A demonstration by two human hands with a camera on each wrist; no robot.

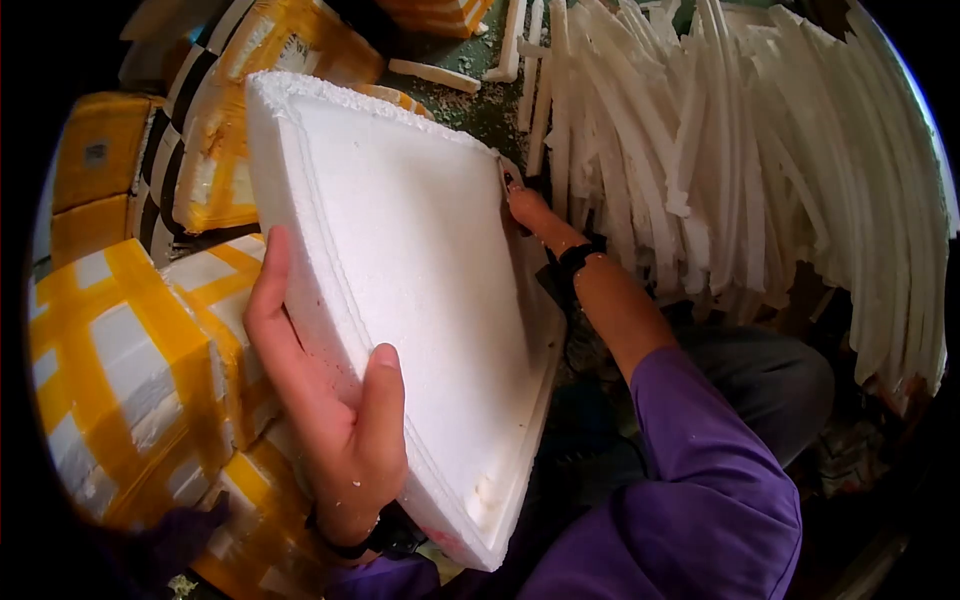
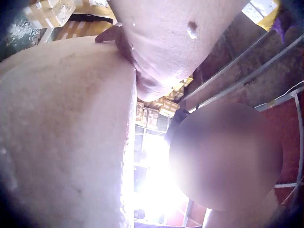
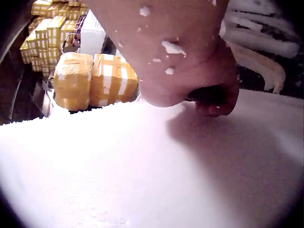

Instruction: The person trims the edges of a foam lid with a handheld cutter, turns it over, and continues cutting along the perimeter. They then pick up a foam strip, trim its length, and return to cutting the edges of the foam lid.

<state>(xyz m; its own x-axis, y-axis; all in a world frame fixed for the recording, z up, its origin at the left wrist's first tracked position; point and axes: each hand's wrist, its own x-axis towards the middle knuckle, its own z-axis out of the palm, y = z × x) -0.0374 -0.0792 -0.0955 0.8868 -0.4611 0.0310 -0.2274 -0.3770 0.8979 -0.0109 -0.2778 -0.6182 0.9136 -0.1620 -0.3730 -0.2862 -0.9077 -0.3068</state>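
A large white polystyrene foam slab (image 1: 420, 250) with a raised rim stands tilted before me, its upper edge rough and crumbly. My left hand (image 1: 345, 410) grips its left side, with the thumb over the rim and the fingers along the outer face. At the far upper right corner, the fingers of my right hand (image 1: 535, 210) are curled close against the slab's edge. Something small and dark (image 3: 211, 95) shows within those curled fingers; its kind I cannot tell. White foam crumbs stick to the right wrist and hand.
Foam boxes (image 1: 130, 370) bound with yellow tape are stacked at left. Long white foam strips (image 1: 680, 150) make a tall pile at right. More strips and crumbs lie on the dark green floor (image 1: 450, 100) beyond the slab. My bent knee (image 1: 770, 390) is below the pile.
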